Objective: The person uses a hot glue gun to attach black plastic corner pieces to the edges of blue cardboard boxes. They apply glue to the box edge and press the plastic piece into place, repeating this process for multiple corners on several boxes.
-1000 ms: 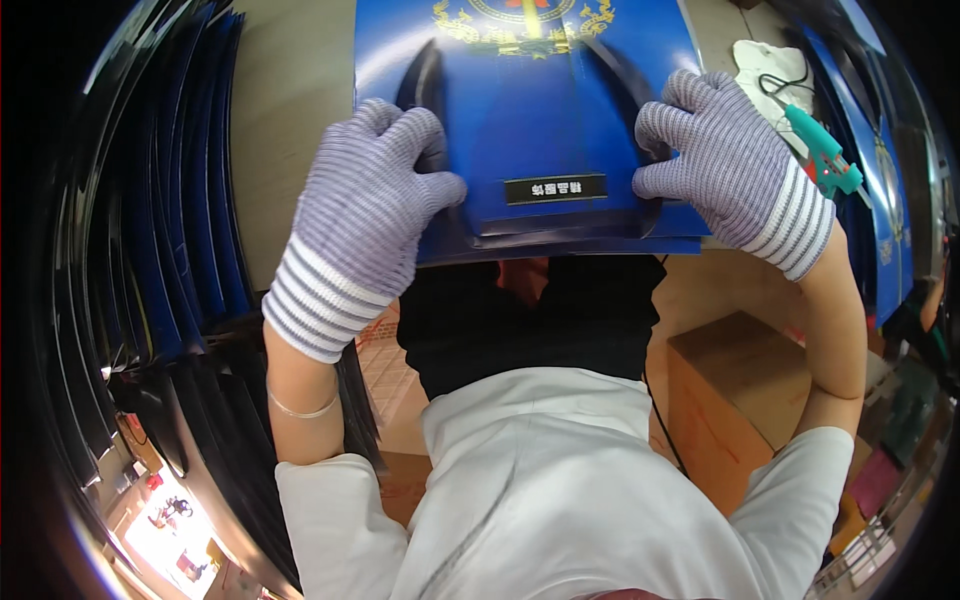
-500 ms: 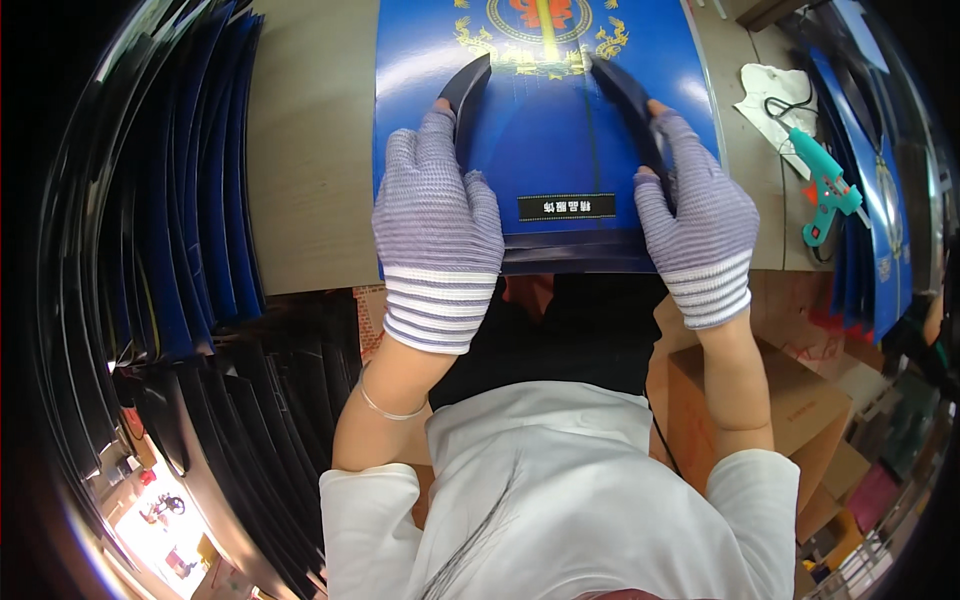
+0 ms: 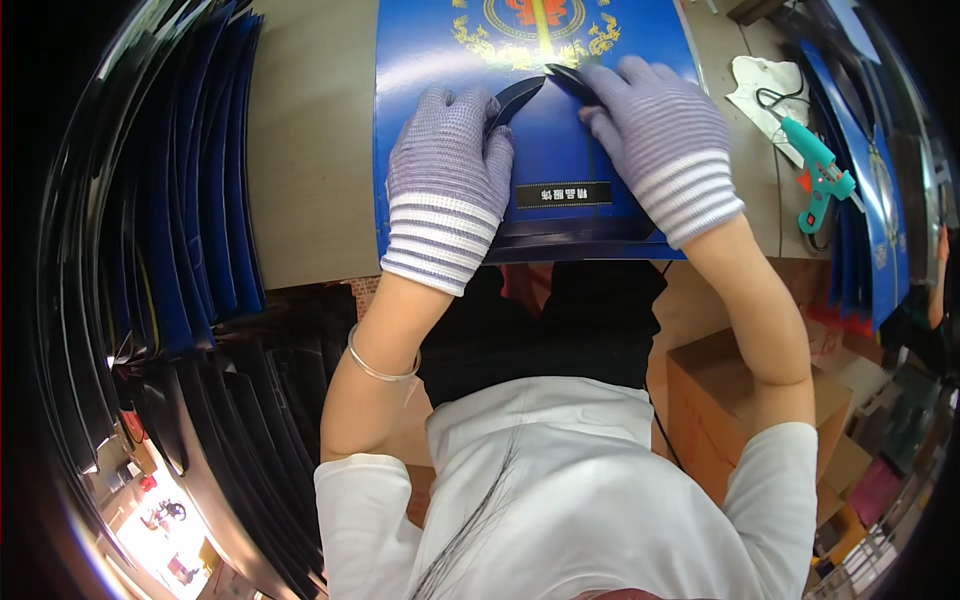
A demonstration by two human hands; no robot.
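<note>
A glossy blue printed panel (image 3: 545,150) with a gold and red emblem and a small black label lies on the table in front of me. Over it, my left hand (image 3: 450,150), in a grey-and-white striped glove with bare fingertips, is closed on a dark, tapering curved strip (image 3: 517,98). My right hand (image 3: 660,125), gloved alike, grips a second dark pointed end (image 3: 572,82) from the other side. The two tips almost meet just below the emblem. Whether they belong to one piece is hidden by my hands.
A teal glue gun (image 3: 825,175) with its cord lies right of the panel, beside a crumpled white cloth (image 3: 768,90). Blue and black folders or bags stand packed on the left (image 3: 205,180), with more blue ones (image 3: 880,220) at the right. A cardboard box (image 3: 715,390) sits below the table.
Both hands have come inward over the panel, the right one turning more sharply. The dark pointed ends, spread apart before, have swung together near the emblem.
</note>
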